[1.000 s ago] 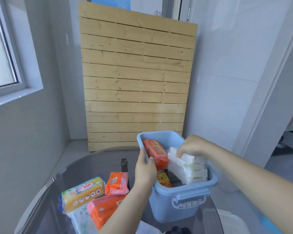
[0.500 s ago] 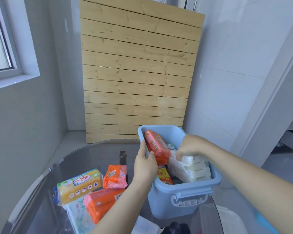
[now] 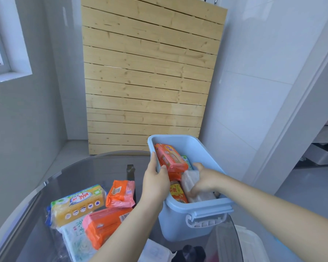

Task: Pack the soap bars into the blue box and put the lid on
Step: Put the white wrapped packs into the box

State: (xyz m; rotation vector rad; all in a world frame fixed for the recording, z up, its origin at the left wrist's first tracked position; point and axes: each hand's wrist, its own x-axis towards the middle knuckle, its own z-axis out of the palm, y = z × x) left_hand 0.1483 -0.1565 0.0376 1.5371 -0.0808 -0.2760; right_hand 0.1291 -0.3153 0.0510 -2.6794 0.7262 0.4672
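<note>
1. While the blue box (image 3: 203, 223) stands open on the round glass table (image 3: 95, 167), both hands work at it; no lid sits on its rim.
2. Left hand (image 3: 155, 181): closed on the box's left wall, thumb inside the rim and fingers wrapped outside.
3. Right hand (image 3: 204, 179): reaching down into the box from the right, fingers curled around a pale wrapped soap pack (image 3: 190, 181) that lies low in the near half of the box.
4. Orange soap pack (image 3: 171, 157): leaning tilted against the left inner wall of the box, just beside the left thumb and just beyond the right hand.
5. Yellow-and-red soap pack (image 3: 177, 192): lower in the box, between the two hands, touching the pale pack's left side.
6. Green-edged pack (image 3: 187, 160): partly hidden behind the orange one; its type cannot be told.
7. Unpacked soap on the table, left of the left forearm: a yellow soap pack (image 3: 78, 204), a small orange soap pack (image 3: 120, 193), a large orange soap pack (image 3: 104, 225), and a white-and-green pack (image 3: 76, 241) beneath them.
8. Wooden slat panel (image 3: 148, 78): leaning against the far wall behind the table.
</note>
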